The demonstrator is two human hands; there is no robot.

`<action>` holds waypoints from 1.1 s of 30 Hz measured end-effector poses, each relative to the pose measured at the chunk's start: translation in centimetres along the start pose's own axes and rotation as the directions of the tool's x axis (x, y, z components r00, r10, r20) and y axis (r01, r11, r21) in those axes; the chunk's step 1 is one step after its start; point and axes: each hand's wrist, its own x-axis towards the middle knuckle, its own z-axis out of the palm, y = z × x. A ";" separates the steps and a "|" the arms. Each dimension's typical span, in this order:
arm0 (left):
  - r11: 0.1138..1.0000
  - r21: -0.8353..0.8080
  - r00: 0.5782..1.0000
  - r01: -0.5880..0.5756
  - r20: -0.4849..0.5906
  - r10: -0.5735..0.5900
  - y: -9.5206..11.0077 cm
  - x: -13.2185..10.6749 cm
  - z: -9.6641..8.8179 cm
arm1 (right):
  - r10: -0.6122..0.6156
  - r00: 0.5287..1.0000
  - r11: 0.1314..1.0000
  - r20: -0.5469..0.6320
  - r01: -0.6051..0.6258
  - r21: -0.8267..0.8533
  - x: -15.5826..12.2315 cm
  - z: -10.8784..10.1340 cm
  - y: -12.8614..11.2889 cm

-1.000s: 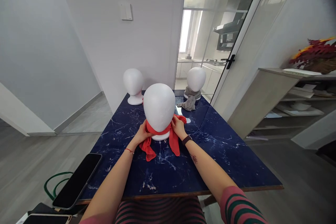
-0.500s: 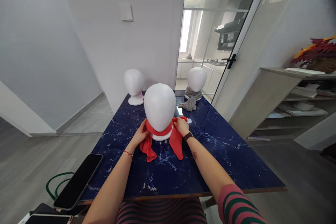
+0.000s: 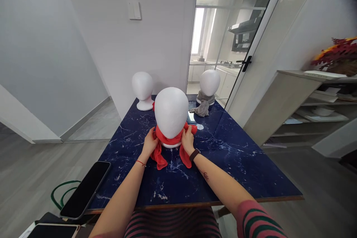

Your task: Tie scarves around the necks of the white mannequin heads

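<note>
A white foam head [image 3: 171, 111] stands in the middle of a dark blue marbled table [image 3: 234, 163]. A red scarf [image 3: 159, 154] is wrapped round its neck, both ends hanging down onto the table in front. My left hand [image 3: 150, 142] grips the scarf at the left side of the neck. My right hand [image 3: 187, 138], with a dark watch on the wrist, grips the scarf at the right side. Both hands' fingers are closed on the cloth.
A bare white foam head [image 3: 142, 89] stands at the far left of the table; another [image 3: 209, 83] with a grey scarf [image 3: 203, 108] stands far right. A black phone [image 3: 85, 190] overhangs the near left edge. A glass door and shelves are at right.
Both hands have drawn closer together along the scarf at the neck; the right hand moved left and down. The hanging ends have pulled in slightly.
</note>
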 end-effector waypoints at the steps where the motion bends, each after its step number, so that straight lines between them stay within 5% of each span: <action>1: 0.997 -0.020 0.997 0.068 -0.039 -0.069 0.0 0.0 -0.1 | 0.006 1.000 1.000 -0.004 -0.006 -0.026 -0.1 0.1 0.0; 4: 0.969 -0.116 0.969 0.220 -0.091 -0.231 0.0 0.0 -0.6 | 0.001 1.000 0.999 -0.014 -0.002 -0.042 0.0 0.1 0.3; 8: 0.890 -0.280 0.924 0.359 -0.031 -0.382 0.2 0.0 -1.0 | 0.005 1.000 0.999 -0.022 -0.006 -0.032 0.3 -0.1 0.7; 13: 0.636 -0.544 0.814 0.548 0.169 -0.556 1.0 -0.2 -0.6 | 0.003 1.000 1.000 -0.021 -0.003 -0.001 0.5 -0.2 0.9; 17: 0.455 -0.682 0.757 0.572 0.224 -0.614 1.7 0.0 -1.0 | 0.006 1.000 1.000 -0.013 -0.006 0.020 0.7 -0.3 1.1; 23: 0.411 -0.809 0.770 0.420 0.078 -0.633 1.8 -0.3 -1.0 | 0.027 1.000 0.998 -0.014 -0.027 0.057 0.8 -0.4 1.0; 33: 0.423 -0.764 0.809 0.487 0.213 -0.548 2.3 -1.9 1.0 | 0.034 0.999 0.981 -0.034 -0.027 0.191 1.1 -0.1 1.6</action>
